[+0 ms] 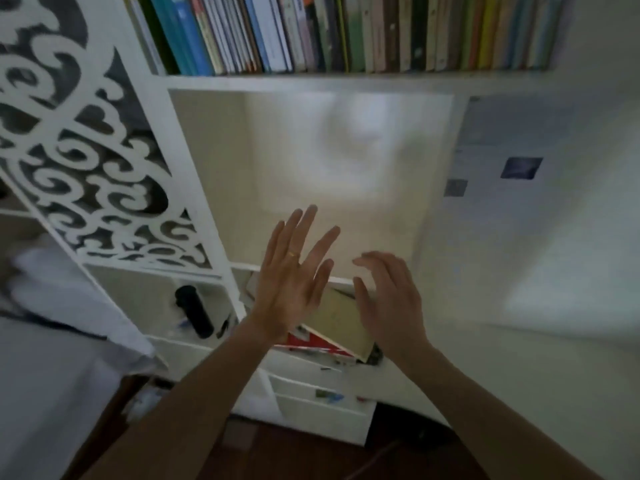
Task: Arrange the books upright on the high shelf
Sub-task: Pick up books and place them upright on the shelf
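Both hands empty, loose books sat right under them

The left hand (292,278) was spread wide and flat, the right hand (388,303) relaxed with fingers a bit curled, neither holding anything. The tan book (341,323) lay between and just below the two palms, a red book (311,342) under it, down in the lower cubby. Its long axis ran from up by the left fingers down toward the right wrist, so tilted, not upright. Right hand looked slightly nearer. The high shelf (346,79), with its upright book row (346,32), was well above both hands.
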